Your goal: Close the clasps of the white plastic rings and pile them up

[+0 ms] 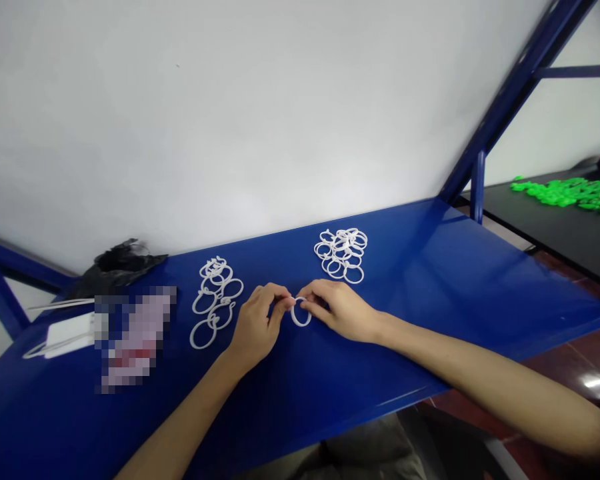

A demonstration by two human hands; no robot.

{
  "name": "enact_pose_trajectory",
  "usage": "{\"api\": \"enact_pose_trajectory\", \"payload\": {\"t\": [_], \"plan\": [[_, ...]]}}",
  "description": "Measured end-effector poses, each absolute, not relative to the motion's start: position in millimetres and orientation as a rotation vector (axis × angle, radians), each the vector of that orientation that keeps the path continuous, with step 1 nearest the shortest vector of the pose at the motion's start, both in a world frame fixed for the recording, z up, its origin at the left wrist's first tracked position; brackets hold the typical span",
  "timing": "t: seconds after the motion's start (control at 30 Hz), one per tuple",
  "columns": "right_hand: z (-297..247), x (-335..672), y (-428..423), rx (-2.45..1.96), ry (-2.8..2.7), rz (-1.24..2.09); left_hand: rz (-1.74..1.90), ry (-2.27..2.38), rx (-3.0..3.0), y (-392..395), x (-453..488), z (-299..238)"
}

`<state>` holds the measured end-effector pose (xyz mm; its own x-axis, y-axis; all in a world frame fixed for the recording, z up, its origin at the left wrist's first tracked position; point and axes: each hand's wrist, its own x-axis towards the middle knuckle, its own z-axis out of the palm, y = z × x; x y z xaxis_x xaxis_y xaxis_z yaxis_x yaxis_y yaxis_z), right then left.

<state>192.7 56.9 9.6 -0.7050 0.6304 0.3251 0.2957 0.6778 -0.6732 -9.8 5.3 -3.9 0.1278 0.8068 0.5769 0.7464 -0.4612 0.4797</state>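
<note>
A white plastic ring (301,324) is pinched between both hands over the middle of the blue table (410,267). My left hand (261,319) grips its upper left side with thumb and forefinger. On the upper right side, my right hand (341,308) holds it the same way. The fingertips cover the top of the ring, so I cannot tell whether it is joined there. Left of my left hand lies a loose group of white rings (203,333), some with open hooked ends. A denser pile of white rings (354,272) rests beyond my right hand.
At the left are a crumpled black plastic bag (115,270), a white card with a cord (70,333) and a blurred pinkish item (140,340). A white wall rises behind. Blue frame bars (500,93) flank the table. Bright green pieces (565,193) lie on a black table at right.
</note>
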Motion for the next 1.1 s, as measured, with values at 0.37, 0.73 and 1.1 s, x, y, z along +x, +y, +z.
{"api": "enact_pose_trajectory", "payload": {"t": [0.37,0.73,1.1], "plan": [[5,194,53,-0.642,-2.375,0.554,1.289,1.47,2.418,4,-5,-7],[12,196,45,-0.451,-2.496,0.109,1.331,1.276,2.456,2,-6,-4],[10,199,70,-0.577,-2.506,-0.003,1.078,1.603,2.535,16,-14,-5]]}}
